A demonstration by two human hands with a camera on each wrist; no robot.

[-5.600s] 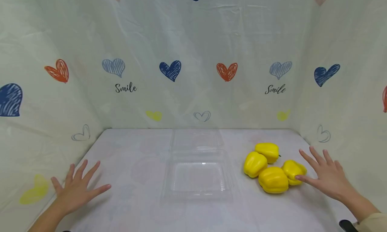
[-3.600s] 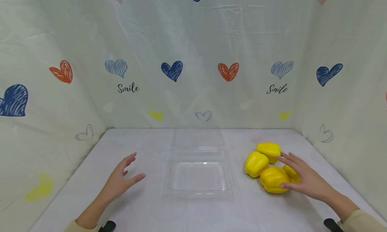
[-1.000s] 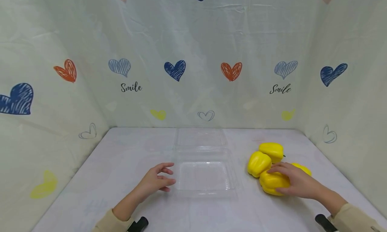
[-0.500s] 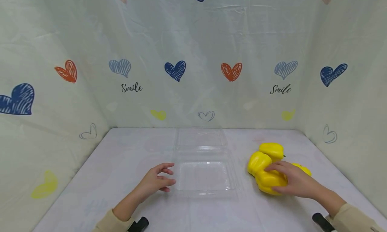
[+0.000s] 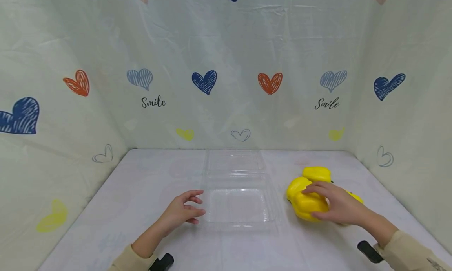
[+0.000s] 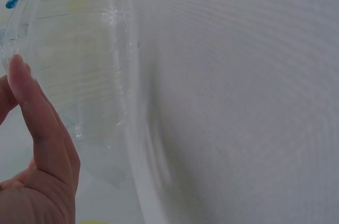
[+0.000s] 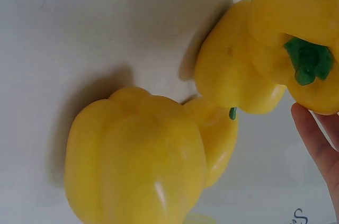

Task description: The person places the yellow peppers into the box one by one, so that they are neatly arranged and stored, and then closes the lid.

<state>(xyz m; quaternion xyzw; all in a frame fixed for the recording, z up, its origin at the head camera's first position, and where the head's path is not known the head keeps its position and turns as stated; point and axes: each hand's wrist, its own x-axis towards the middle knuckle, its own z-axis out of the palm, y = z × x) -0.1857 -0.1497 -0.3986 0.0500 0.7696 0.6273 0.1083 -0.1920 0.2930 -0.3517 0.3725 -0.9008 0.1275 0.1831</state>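
My right hand (image 5: 340, 202) grips a yellow bell pepper (image 5: 308, 206) by its sides, thumb in front and fingers over the top. Its green stem (image 7: 308, 61) shows in the right wrist view. The held pepper overlaps another yellow pepper (image 5: 295, 187) to its left. Behind lies a third pepper (image 5: 316, 173); one more (image 5: 356, 196) is mostly hidden by the hand. A clear plastic container (image 5: 238, 226) stands in the middle, lid flipped back. Beside its left edge is my left hand (image 5: 178, 213), fingers loosely bent, with a fingertip (image 6: 18, 65) right at the rim in the left wrist view.
The container's clear lid (image 5: 234, 161) reaches back close to the rear curtain (image 5: 226, 114), which is printed with hearts. Curtains also hang at both sides of the white table (image 5: 159, 169). Black wrist straps show at both sleeves.
My left hand has come from the far left to the container's edge. The right hand has closed round the front pepper, which has shifted left and up in the head view.
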